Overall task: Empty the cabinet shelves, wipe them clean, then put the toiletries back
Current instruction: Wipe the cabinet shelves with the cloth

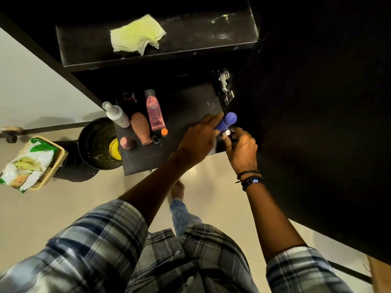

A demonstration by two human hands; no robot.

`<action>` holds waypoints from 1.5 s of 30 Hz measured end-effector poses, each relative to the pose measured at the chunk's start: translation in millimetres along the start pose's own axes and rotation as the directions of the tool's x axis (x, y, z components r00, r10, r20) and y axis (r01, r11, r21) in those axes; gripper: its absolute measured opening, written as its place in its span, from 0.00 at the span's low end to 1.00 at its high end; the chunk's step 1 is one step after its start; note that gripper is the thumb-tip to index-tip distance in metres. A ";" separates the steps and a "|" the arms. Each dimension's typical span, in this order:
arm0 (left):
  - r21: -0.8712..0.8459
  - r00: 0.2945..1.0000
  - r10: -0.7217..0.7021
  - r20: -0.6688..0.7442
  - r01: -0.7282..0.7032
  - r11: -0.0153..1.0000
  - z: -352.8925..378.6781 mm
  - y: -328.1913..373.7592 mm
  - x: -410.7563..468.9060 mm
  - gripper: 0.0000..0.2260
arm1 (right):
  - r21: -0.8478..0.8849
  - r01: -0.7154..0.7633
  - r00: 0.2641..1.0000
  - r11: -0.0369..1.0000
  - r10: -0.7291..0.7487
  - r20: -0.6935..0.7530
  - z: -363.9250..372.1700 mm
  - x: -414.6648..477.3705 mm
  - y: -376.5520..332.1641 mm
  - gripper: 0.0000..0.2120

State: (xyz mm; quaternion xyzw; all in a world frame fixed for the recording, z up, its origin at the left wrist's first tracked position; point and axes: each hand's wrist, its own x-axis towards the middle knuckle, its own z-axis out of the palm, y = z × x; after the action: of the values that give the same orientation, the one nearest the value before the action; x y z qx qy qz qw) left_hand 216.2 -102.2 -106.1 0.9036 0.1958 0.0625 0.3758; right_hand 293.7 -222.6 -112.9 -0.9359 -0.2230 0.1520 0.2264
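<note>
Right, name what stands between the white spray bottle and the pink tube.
The brown bottle stands there, in the head view; a dark bottle sits farther back.

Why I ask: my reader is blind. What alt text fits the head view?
At the lower shelf, the left hand grips a blue bottle while the right hand pinches a small white-capped item beside it. Other toiletries stand further left; a yellow cloth lies on the upper shelf.

Left hand [197, 141] grips a blue bottle [228, 122] over the lower shelf [188, 106]; right hand [242, 150] pinches a white-capped item [227, 132].
</note>
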 end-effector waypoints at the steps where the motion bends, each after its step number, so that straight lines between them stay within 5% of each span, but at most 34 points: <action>1: -0.004 1.000 0.003 0.003 -0.003 1.000 -1.1 -1.1 -2.3 0.20 | 0.004 -0.005 1.000 1.000 0.005 -0.002 -0.7 -1.1 -0.6 0.12; 9: 0.018 0.998 -0.035 -0.057 0.036 0.999 -37.2 -11.9 -38.9 0.19 | 0.122 0.050 0.995 0.991 -0.039 -0.090 -5.8 -19.0 -29.2 0.09; 12: 0.101 0.980 -0.052 -0.193 0.073 0.992 -62.5 -18.9 -64.8 0.17 | 0.231 0.117 0.993 0.966 -0.119 -0.006 3.1 -25.9 -55.1 0.10; 16: 0.239 0.915 -0.234 -0.330 0.320 0.917 -88.5 -46.2 -96.7 0.20 | 0.185 0.246 0.948 0.951 -0.276 0.160 34.7 -26.8 -86.6 0.18; 21: 0.230 0.897 -0.375 -0.232 0.425 0.875 -100.8 -80.3 -114.9 0.27 | 0.163 0.379 0.860 0.911 -0.412 0.302 74.5 -19.0 -108.4 0.17; 27: 0.112 0.882 -0.415 -0.223 0.446 0.888 -102.2 -97.1 -108.8 0.20 | 0.017 0.511 0.793 0.860 -0.479 0.376 91.6 -8.6 -117.3 0.19; 39: 0.228 0.900 -0.419 -0.122 0.436 0.871 -94.3 -108.7 -101.9 0.06 | -0.028 0.641 0.681 0.767 -0.552 0.482 96.2 7.5 -124.6 0.12; 45: 0.196 0.917 -0.363 -0.163 0.391 0.899 -97.6 -87.1 -88.5 0.08 | -0.041 0.593 0.713 0.804 -0.500 0.492 79.4 24.2 -125.0 0.08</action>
State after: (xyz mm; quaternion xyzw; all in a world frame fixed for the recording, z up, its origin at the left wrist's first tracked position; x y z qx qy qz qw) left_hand 83.0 -17.9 -95.1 0.8795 0.3956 0.0213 0.2637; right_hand 240.2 -82.8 -123.5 -0.7814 -0.5514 0.2712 0.1087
